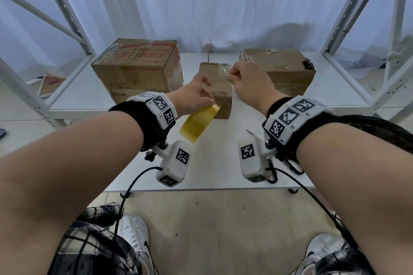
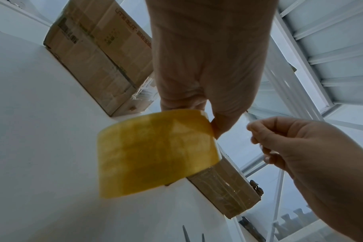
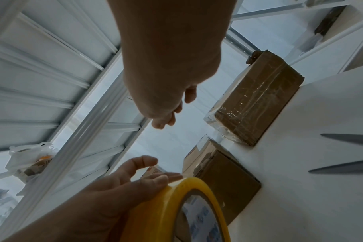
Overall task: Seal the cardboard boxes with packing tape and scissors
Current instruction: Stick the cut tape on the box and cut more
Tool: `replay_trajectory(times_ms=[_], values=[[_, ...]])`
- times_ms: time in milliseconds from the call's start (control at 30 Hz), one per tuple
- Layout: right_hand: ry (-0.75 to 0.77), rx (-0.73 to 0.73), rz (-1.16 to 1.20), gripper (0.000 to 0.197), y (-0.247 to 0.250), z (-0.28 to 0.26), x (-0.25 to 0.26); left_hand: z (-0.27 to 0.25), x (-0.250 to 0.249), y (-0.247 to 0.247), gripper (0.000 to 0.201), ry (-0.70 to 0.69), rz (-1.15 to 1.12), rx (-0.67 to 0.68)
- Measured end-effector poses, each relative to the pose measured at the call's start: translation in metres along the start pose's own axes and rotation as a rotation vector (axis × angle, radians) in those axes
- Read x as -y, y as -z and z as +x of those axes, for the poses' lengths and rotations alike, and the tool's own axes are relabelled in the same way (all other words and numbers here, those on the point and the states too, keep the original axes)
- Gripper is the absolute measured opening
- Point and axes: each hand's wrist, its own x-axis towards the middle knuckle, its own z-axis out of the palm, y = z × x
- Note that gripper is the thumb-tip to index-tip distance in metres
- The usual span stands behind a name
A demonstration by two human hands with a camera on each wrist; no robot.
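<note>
My left hand (image 1: 196, 94) holds a yellow roll of packing tape (image 1: 199, 123) in front of a small cardboard box (image 1: 220, 96) in the middle of the white table (image 1: 212, 163). My right hand (image 1: 245, 82) pinches the free end of the tape above that box, fingers curled. In the left wrist view a short clear tape strip (image 2: 246, 117) runs from the tape roll (image 2: 155, 152) to the right hand (image 2: 300, 147). The scissors (image 3: 346, 139) lie on the table with blades apart; in the head view the scissors (image 1: 295, 167) are mostly hidden under my right wrist.
A large taped box (image 1: 138, 65) stands at the back left and a worn taped box (image 1: 283, 69) at the back right. White shelf frames (image 1: 348, 29) flank the table. A curtain hangs behind. The table's front edge is near my knees.
</note>
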Motion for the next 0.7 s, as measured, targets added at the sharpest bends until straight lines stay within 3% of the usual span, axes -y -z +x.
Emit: replay_trajectory(times_ms=[133,333,533,700], values=[[-0.016,-0.021,0.050,0.008,0.006,0.006,-0.002,0.000,0.006,0.002,0.034,-0.023,0.048,-0.032],[-0.081,-0.062,0.068,0.011,0.008,0.008,-0.020,-0.006,0.002,-0.004,0.028,-0.152,0.052,0.033],[-0.059,-0.009,0.013,0.010,0.003,0.002,-0.022,-0.006,0.009,-0.013,0.042,-0.085,0.065,0.131],[-0.046,0.017,0.013,0.010,-0.001,0.000,-0.020,-0.004,0.019,-0.021,0.040,-0.088,0.119,0.087]])
